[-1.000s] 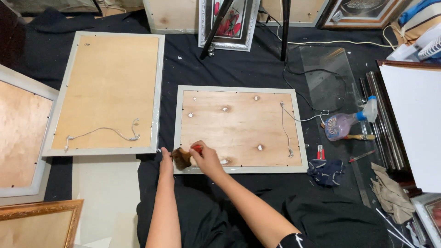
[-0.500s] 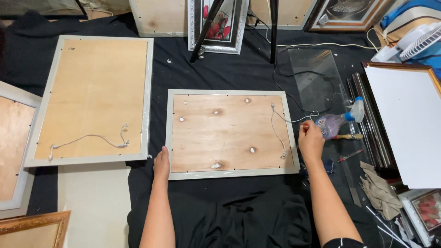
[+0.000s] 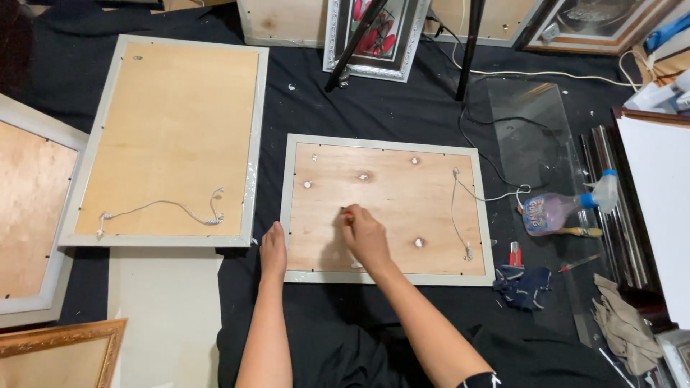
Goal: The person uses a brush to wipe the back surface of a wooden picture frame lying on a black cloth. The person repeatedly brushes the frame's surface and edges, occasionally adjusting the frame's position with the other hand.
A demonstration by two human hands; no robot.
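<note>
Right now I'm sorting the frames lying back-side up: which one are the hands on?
The smaller middle frame: the left hand presses its lower-left corner and the right hand rests on its plywood back. The larger frame to its left lies untouched.

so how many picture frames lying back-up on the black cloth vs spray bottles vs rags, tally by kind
frames lying back-up: 3 (middle frame, big frame, frame at the left edge)
spray bottles: 1 (spray bottle)
rags: 2 (dark blue rag, beige rag)
total: 6
</note>
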